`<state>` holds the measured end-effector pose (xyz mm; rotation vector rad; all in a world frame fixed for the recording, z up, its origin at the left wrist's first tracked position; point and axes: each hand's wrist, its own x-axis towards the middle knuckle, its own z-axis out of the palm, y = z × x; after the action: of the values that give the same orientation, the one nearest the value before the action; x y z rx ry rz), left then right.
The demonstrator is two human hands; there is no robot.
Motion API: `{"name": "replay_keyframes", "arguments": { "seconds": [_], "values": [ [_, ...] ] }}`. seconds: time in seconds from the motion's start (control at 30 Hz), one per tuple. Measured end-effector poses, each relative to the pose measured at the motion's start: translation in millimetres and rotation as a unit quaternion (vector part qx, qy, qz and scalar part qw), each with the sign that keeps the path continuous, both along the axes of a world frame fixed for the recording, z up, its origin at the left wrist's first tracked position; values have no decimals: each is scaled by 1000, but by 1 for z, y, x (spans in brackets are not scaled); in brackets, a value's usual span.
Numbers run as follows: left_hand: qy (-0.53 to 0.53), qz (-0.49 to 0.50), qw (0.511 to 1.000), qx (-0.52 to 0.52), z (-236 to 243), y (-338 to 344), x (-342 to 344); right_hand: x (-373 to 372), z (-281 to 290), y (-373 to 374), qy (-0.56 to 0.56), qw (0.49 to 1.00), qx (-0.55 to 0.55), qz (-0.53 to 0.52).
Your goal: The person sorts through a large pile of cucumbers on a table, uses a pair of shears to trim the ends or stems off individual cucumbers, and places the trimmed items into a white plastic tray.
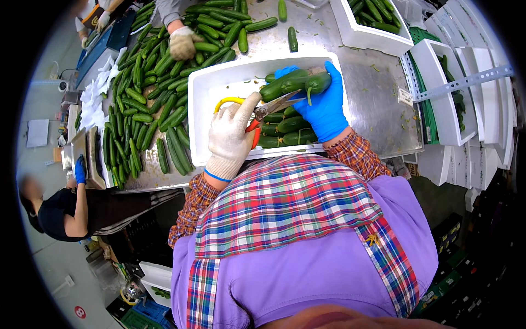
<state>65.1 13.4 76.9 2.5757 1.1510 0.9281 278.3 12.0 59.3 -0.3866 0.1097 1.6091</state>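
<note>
My left hand [230, 137], in a white knit glove, grips a pair of scissors [263, 111] with yellow and red handles; the blades point right at the cucumbers. My right hand [324, 104], in a blue glove, holds two or three dark green cucumbers [295, 83] over a white rectangular box [200, 109]. The blade tips touch or nearly touch the held cucumbers. Several more cucumbers [285, 130] lie in the box under my hands.
A large heap of cucumbers [148, 104] covers the steel table [372, 104] to the left. A co-worker's gloved hand [182, 43] reaches into it from the far side; another person [60, 211] stands at the left. White boxes [370, 34] and stacked trays [455, 98] stand right.
</note>
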Motion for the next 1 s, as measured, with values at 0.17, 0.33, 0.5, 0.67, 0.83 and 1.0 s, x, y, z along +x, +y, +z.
{"name": "replay_keyframes", "arguments": {
  "seconds": [0.17, 0.33, 0.5, 0.67, 0.83, 1.0],
  "values": [
    [-3, -9, 999, 38, -5, 2, 3, -5, 3, -2, -8, 1000, -24, 0],
    [4, -1, 1000, 10, -3, 0, 3, -6, -3, 1, 24, 999, -32, -8],
    [1, 2, 999, -35, -7, -3, -2, -5, -5, 3, 20, 999, -26, -10],
    [-191, -35, 971, -136, -20, -5, -7, -11, -1, 1, -116, 992, 2, -52],
    [-345, -34, 862, -370, 23, -7, 10, -21, 5, -7, -325, 939, 83, -81],
    [-281, -84, 918, -267, 27, 2, 29, -29, 1, -12, -462, 868, 159, -90]
  ]
}}
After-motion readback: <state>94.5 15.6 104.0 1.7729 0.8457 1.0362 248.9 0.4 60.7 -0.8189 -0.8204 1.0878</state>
